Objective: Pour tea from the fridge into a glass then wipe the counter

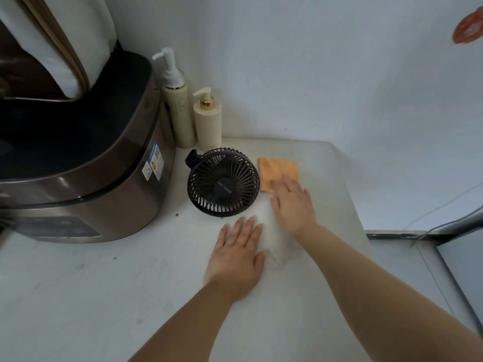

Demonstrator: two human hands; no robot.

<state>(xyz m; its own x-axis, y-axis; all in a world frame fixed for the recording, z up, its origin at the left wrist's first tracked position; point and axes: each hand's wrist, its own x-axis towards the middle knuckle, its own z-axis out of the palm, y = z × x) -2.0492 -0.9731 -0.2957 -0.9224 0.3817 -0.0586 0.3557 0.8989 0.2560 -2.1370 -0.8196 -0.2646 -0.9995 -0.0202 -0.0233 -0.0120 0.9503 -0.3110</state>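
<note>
An orange cloth point(277, 171) lies flat on the white counter point(104, 296), just right of a small black fan. My right hand point(294, 205) presses down on the cloth's near edge with its fingers flat and spread over it. My left hand point(236, 259) lies palm down on the counter, a little nearer to me, with its fingers apart and nothing in it. Between the two hands is a pale, blurred patch point(273, 239); I cannot tell what it is. No glass or tea is in view.
The black desk fan point(223, 182) lies face up beside the cloth. Two cream pump bottles point(180, 111) point(207, 121) stand against the back wall. A large brown and silver appliance point(86, 163) fills the left side. The counter ends at the right above a lower grey surface point(418, 270).
</note>
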